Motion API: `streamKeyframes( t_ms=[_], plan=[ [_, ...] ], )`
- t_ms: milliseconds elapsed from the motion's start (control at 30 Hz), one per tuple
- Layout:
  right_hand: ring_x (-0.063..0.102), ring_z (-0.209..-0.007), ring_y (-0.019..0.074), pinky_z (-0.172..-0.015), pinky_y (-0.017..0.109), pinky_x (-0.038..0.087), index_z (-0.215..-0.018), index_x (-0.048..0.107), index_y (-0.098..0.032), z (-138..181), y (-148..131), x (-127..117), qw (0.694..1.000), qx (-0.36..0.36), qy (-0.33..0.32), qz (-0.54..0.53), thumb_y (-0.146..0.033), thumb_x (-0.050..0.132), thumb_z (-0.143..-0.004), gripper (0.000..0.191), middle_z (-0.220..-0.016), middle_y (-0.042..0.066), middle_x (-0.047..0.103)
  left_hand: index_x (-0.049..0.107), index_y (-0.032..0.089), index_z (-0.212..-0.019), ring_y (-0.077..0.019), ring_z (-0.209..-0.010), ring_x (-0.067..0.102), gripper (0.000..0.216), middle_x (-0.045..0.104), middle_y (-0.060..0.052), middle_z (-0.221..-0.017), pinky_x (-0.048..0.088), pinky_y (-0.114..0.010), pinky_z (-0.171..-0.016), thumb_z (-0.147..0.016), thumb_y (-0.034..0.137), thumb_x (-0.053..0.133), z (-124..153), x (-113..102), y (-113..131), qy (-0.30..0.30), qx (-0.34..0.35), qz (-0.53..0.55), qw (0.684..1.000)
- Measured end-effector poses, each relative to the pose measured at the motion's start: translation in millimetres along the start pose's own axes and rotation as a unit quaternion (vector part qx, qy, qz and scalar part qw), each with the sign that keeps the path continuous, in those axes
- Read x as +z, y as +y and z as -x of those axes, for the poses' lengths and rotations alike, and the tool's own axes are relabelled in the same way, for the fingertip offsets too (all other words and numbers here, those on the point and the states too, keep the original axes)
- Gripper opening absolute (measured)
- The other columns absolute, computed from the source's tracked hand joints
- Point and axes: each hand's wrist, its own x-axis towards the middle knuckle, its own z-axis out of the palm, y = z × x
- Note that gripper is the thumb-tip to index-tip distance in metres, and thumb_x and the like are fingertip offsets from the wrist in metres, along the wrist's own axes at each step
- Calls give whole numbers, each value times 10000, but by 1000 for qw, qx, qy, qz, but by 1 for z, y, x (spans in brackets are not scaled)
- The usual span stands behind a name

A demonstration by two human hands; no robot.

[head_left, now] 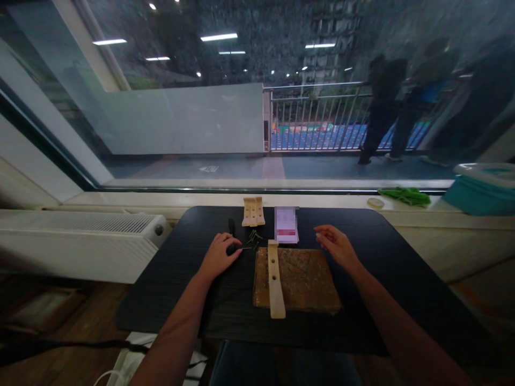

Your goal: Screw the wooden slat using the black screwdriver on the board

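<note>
My left hand [219, 256] rests on the dark tabletop, its fingers closed about the black handle of a small screwdriver [231, 249] whose thin shaft points right. Just beyond it lie several loose screws [253, 236] and another black-handled tool [230, 225]. My right hand [337, 245] hovers over the right side of the table, fingers apart and loosely bent, with nothing visible in it. Between my hands is a worn brown wooden board [308, 279]. Across its left part lies a pale wooden strip [276, 292] with two holes and a raised far end.
Several similar pale wooden pieces [252, 212] stand together at the table's far edge, beside a lit phone-like screen [286, 225]. On the windowsill are a tape roll [375, 202], a green cloth [406, 196] and a teal box [478, 190]. A radiator [80, 241] stands left. People [386, 102] are beyond the window.
</note>
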Motion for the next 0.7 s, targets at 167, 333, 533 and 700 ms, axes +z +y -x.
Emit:
streamKeyframes(
  t_ms=[167, 333, 533, 700],
  plan=[
    [528, -534, 120, -523, 270, 431, -864, 607, -182, 1, -1, 2, 1000, 6, -3, 3, -440, 649, -650, 337, -619, -7, 592, 731, 213, -930, -237, -927, 526, 166, 581, -61, -944, 453, -410, -899, -787, 264, 663, -2, 2, 1, -18, 0, -30, 999],
    [529, -534, 119, -521, 269, 426, -864, 609, -176, 2, -1, 3, 1000, 8, -8, 9, -431, 643, -652, 334, -622, -5, 596, 741, 203, -919, -243, -943, 519, 158, 573, -71, -952, 447, -418, -908, -805, 274, 656, -3, 4, 2, -28, -6, -43, 999],
    [520, -510, 110, -489, 257, 419, -874, 604, -180, 2, 2, 4, 1000, 3, -19, 14, -441, 650, -671, 334, -618, -5, 599, 742, 206, -884, -233, -914, 518, 129, 572, -63, -930, 445, -406, -887, -811, 266, 654, -4, 6, 1, -25, -3, -35, 999],
    [521, -506, 106, -499, 259, 426, -870, 605, -180, 2, 4, 4, 1000, -1, -22, 17, -450, 646, -672, 338, -614, -10, 594, 737, 213, -871, -229, -917, 515, 125, 577, -57, -920, 443, -395, -876, -821, 276, 641, -4, 7, -1, -20, 0, -26, 999]
  ],
)
